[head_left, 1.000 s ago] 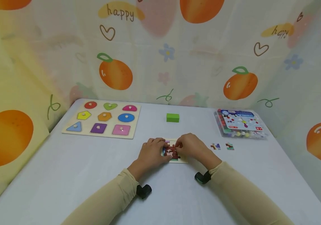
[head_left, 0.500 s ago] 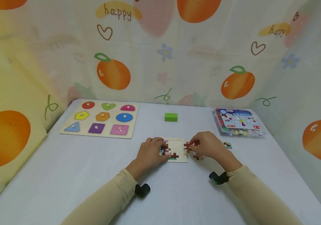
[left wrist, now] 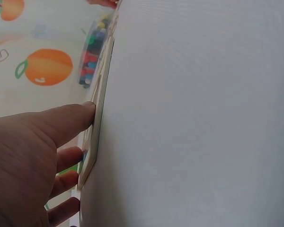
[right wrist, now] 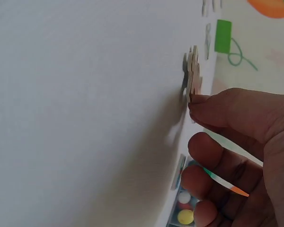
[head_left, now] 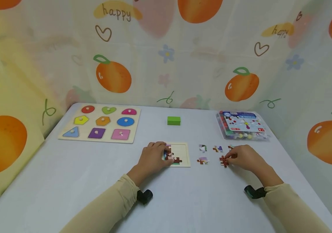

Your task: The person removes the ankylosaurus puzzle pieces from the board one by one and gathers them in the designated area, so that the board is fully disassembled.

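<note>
A small wooden jigsaw board (head_left: 185, 155) lies on the table, its left part filled with brown and coloured pieces. My left hand (head_left: 153, 156) holds the board at its left end; in the left wrist view the thumb (left wrist: 80, 118) lies on its edge, the other fingers at the far side. To the right, my right hand (head_left: 245, 157) pinches a brown jigsaw piece (head_left: 223, 161) between thumb and index finger, close over the table. In the right wrist view this piece (right wrist: 193, 75) is seen edge-on. Loose jigsaw pieces (head_left: 202, 160) lie between the board and that hand.
A shape board with knobbed pieces (head_left: 112, 131) lies at the back left. At the back middle sits a green block (head_left: 174, 121). A clear plastic box of coloured beads (head_left: 242, 126) stands at the back right. A fruit-print curtain (head_left: 148, 74) surrounds the table.
My right hand has carried brown pieces off the board to the right, baring its right part. Several loose pieces now lie beside it. The left hand stays on the board; the view shifts slightly.
</note>
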{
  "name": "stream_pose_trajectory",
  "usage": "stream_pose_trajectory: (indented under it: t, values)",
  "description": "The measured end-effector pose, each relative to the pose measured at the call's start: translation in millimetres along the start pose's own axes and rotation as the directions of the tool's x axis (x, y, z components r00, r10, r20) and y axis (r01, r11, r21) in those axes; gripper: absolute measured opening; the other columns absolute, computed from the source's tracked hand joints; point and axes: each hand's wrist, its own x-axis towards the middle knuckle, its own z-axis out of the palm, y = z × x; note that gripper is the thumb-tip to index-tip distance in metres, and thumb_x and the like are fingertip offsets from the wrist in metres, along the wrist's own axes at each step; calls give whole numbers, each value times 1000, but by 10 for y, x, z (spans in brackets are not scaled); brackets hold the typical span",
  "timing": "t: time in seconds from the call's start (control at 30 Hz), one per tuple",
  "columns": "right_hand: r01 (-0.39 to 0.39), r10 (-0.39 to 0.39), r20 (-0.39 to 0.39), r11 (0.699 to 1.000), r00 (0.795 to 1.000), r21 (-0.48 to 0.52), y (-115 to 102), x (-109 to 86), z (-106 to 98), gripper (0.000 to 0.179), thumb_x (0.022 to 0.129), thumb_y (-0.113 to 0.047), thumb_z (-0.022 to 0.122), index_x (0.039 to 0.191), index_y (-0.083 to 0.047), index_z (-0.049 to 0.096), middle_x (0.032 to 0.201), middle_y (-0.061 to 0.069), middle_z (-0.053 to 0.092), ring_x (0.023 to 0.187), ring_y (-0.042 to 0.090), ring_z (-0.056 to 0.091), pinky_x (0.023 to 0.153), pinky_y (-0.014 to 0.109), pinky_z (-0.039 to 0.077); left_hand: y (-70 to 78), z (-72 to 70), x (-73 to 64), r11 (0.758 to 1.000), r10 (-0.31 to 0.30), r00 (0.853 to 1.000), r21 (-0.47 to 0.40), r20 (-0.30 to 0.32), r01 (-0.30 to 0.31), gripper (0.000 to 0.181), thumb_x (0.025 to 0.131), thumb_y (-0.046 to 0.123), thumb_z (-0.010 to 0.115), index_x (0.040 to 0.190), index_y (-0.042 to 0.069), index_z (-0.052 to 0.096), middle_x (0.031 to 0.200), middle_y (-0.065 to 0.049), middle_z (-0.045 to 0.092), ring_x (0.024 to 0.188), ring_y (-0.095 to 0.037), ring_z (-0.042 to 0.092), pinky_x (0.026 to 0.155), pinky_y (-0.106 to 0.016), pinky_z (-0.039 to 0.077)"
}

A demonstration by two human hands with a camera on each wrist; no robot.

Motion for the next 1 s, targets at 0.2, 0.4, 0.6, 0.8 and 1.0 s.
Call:
stream_pose_trajectory:
  t: [0.2, 0.4, 0.6, 0.8, 1.0]
  values:
    - [-26, 24, 34, 999, 999, 37, 6, 18, 1, 7, 86, -18, 74, 91, -16, 78, 84, -4, 67, 74, 16, 51, 60, 31, 43, -36, 32, 3, 1000, -10, 1000, -6, -2, 10, 60, 83, 53, 72, 130, 17, 62, 139, 0, 52, 126, -26, 42, 102, -47, 34]
    - [-5, -1, 55, 995, 998, 103, -318, 146, -36, 12, 90, -20, 72, 99, -13, 75, 74, -2, 60, 64, 18, 53, 56, 32, 45, -60, 64, -12, 1000, 14, 1000, -28, -21, -14, 61, 83, 53, 72, 131, 17, 61, 140, -1, 51, 126, -26, 41, 102, -48, 33]
    - [95, -102, 64, 990, 993, 100, -994, 514, 126, 10, 91, -22, 70, 97, -16, 75, 78, -5, 62, 67, 15, 54, 60, 31, 47, -32, 39, -40, 997, 59, 997, -43, -53, -61, 53, 84, 49, 72, 125, 16, 66, 144, -4, 48, 127, -29, 43, 100, -51, 35]
    - [206, -208, 65, 978, 976, 28, -1461, 974, 377, 10, 91, -20, 71, 97, -14, 76, 82, -6, 66, 74, 12, 56, 70, 31, 47, -59, 12, -83, 996, 59, 995, -61, -86, -65, 36, 85, 46, 73, 110, 21, 72, 145, -8, 45, 130, -32, 40, 101, -53, 35]
    - [168, -166, 49, 986, 985, -26, -1601, 1176, 508, 8, 90, -16, 68, 94, -16, 76, 85, -5, 67, 77, 14, 56, 72, 32, 47, -86, -1, -128, 993, 68, 990, -83, -124, -79, 37, 87, 49, 70, 111, 22, 74, 139, -13, 50, 131, -35, 38, 101, -55, 35]
